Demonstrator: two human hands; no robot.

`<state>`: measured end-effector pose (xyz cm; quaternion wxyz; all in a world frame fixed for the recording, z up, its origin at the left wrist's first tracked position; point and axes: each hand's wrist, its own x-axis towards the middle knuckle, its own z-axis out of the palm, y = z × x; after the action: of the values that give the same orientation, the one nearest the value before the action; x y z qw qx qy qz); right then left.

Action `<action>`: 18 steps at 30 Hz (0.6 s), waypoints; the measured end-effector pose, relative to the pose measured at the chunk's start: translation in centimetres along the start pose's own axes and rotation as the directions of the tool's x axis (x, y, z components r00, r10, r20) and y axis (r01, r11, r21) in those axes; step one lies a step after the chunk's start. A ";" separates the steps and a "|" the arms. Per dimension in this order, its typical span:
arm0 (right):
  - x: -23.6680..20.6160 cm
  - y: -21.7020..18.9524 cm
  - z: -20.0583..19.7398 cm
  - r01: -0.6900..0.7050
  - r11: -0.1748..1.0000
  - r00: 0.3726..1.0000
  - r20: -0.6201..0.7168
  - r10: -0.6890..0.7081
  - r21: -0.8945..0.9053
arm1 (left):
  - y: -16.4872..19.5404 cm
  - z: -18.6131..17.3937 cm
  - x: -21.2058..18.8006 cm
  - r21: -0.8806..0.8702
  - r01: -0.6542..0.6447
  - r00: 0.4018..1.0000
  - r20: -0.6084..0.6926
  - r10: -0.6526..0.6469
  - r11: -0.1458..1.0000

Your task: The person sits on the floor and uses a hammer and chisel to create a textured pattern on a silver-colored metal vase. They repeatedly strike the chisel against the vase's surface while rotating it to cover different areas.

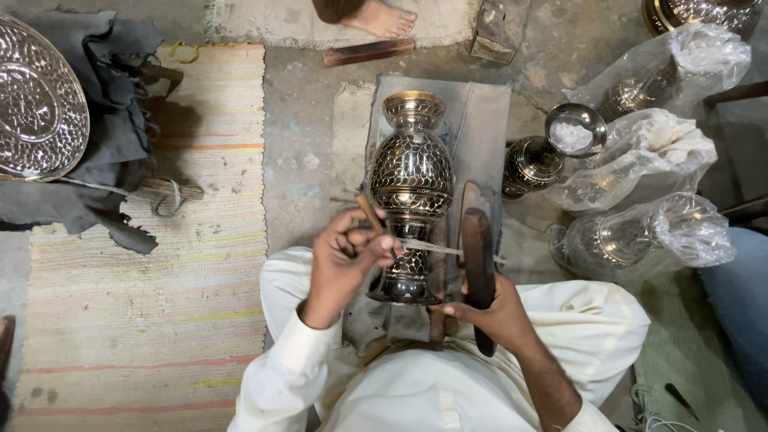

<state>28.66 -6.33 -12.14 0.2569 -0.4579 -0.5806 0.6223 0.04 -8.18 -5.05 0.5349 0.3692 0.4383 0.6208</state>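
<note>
White-sleeved left hand (346,254) raised over the lap, fingers (376,242) pinched together on a thin chisel (370,213), its tip set against the waist of the engraved metal vase (411,172). Right hand (490,314) lower, fingers wrapped tight around the handle of a dark wooden mallet (478,256), head pointing away from the body, just beside the vase's right flank. Vase lying lengthwise on a grey cloth pad (480,128), foot toward the lap, gold-rimmed mouth away, between both hands. Right of the pad on the concrete floor (304,144): a smaller engraved vase (531,164) and several more in clear plastic bags (648,152). Left: a striped woven rug (120,304), dark leather scraps (104,136), an embossed silver tray (36,100). Top edge: another person's bare foot (382,18).
</note>
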 end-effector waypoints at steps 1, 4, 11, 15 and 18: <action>0.0 0.2 -0.4 -0.058 0.998 0.997 -0.047 0.058 -0.005 | 0.2 -0.4 0.8 0.088 -0.093 0.996 0.019 0.092 0.992; -0.1 0.4 -1.5 -0.144 0.989 0.985 -0.093 0.143 -0.010 | 1.1 -1.1 2.5 0.309 -0.265 0.964 0.076 0.254 0.913; -0.4 -2.9 -2.6 -0.230 0.954 0.969 -0.041 0.242 0.190 | 3.5 0.7 5.0 0.457 -0.368 0.930 0.183 0.319 0.810; -0.4 -4.2 -3.4 -0.225 0.961 0.969 -0.071 0.239 0.161 | 4.7 2.2 6.2 0.527 -0.455 0.890 0.272 0.365 0.717; 0.0 -4.1 -4.2 -0.158 0.978 0.984 -0.058 0.167 0.134 | 5.3 3.4 7.1 0.592 -0.433 0.901 0.297 0.315 0.680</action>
<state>31.47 -3.50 -7.85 0.2540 -0.5073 -0.4905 0.6615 0.26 -0.90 0.97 0.2714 0.6635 0.4920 0.4940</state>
